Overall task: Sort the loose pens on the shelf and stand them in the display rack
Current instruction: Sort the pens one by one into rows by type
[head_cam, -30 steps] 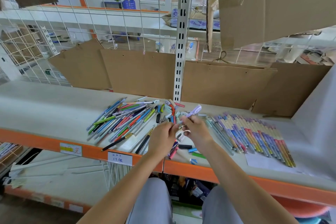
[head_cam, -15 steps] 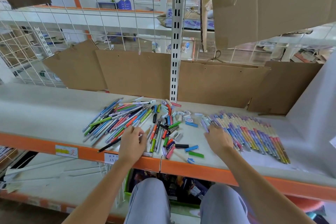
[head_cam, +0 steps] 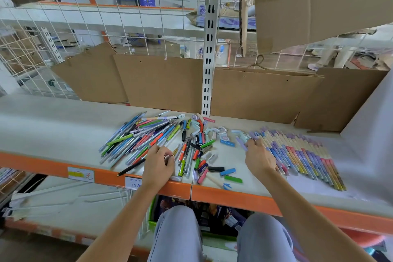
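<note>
Left hand (head_cam: pixel 157 165) fingers curled, pinching a pen in the loose pile (head_cam: pixel 148 136); right hand (head_cam: pixel 259 156) fingers curled on sorted row (head_cam: pixel 297 151), 3 o'clock

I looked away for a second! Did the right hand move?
Yes. The right hand left the left hand near the white upright post and went right, onto the neat pen row.
</note>
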